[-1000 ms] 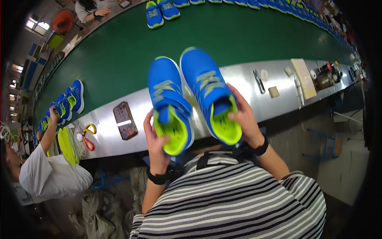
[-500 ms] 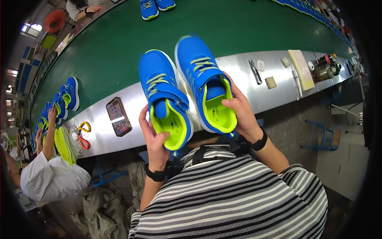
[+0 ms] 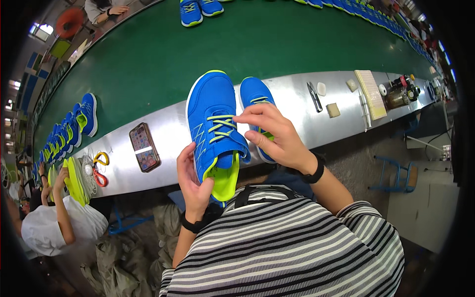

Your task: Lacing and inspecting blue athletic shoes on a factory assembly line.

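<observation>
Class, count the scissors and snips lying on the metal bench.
2: the orange-handled scissors lie at the left, beside the phone; the dark snips lie at the right, near a white pad. Clutter at the far right may hide more.

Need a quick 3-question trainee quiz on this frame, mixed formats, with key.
1. True or false: the left hand grips the heel end of the near shoe.
2. Multiple choice: the right hand has its fingertips on the near shoe's A) sole B) laces C) heel tab.
3. Fill in: the phone lies on the metal ledge, to the shoe's ____ side.

Key: 1 true; 2 B; 3 left. The second shoe lies behind the right hand, partly hidden.
</observation>
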Available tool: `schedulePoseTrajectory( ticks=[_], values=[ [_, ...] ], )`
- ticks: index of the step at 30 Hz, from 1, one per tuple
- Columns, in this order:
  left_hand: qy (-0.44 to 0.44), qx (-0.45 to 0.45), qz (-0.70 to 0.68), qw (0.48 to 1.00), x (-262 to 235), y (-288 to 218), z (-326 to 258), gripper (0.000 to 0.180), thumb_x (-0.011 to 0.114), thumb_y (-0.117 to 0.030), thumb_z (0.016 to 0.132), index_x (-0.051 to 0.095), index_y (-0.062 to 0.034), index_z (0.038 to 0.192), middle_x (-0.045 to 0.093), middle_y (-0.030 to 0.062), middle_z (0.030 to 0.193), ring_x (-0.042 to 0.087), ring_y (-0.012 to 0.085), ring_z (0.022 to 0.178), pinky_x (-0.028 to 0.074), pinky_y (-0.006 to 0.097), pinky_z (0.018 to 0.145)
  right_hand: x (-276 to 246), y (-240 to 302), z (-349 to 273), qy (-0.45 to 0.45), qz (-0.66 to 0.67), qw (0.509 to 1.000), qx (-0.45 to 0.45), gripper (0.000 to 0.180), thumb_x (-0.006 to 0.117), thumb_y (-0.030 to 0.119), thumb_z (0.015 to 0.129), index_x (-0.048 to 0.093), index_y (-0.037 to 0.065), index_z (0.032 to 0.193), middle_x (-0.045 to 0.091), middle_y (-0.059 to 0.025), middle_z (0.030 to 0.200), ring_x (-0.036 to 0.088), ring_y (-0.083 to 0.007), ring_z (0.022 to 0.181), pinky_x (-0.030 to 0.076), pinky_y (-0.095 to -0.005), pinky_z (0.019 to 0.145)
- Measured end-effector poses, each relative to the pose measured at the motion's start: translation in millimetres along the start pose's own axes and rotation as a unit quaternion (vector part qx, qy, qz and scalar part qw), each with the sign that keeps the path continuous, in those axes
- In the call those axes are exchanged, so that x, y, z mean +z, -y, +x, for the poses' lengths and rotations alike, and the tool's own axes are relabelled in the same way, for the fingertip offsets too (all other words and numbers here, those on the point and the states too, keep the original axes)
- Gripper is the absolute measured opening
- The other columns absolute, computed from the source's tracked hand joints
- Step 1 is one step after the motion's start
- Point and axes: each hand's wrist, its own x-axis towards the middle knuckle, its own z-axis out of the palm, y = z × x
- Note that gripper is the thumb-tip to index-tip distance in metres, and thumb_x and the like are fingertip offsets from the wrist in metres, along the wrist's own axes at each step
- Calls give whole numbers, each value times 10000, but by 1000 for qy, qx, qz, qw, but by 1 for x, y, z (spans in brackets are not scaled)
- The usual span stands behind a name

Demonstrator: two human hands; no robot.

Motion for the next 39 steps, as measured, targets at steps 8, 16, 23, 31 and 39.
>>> schedulePoseTrajectory(
  ticks=[8,16,23,31,39],
  values=[
    [29,-70,-63,995,-5,-1,-1,773,540,-24,638,358,9,1389,475,152,1259,475,238,1200,333,353,1071,-4,3,9,77,74,994,-33,192,741,159,812,666,49,950,574,-77,1037,558,-231,1005,444,-343,892],
    [-22,-60,-52,997,-19,-12,-1,727,465,29,632,445,6,1358,534,173,1236,530,255,1177,360,343,1068,-29,-1,-23,-28,367,930,7,121,657,-13,848,584,26,937,627,-83,907,618,-196,925,495,-342,859],
    [12,67,174,982,-27,-38,11,645,517,10,589,585,3,1230,546,158,1128,549,273,1094,386,337,1028,-40,4,16,86,280,956,-35,88,671,12,851,599,10,901,622,-108,888,650,-208,814,527,-327,766],
    [43,85,313,945,-13,-65,8,613,607,-33,583,656,-88,1192,538,207,1114,567,355,1033,458,356,922,-18,25,68,238,98,949,-180,125,734,190,828,666,92,866,673,14,911,597,-177,922,353,-344,874],
    [66,64,302,949,-14,-56,12,598,606,-25,614,616,-30,1212,559,204,1134,582,329,1057,455,362,945,5,25,63,190,-91,955,-209,210,784,279,740,684,154,876,611,36,971,550,-175,939,311,-363,864]
  ],
)
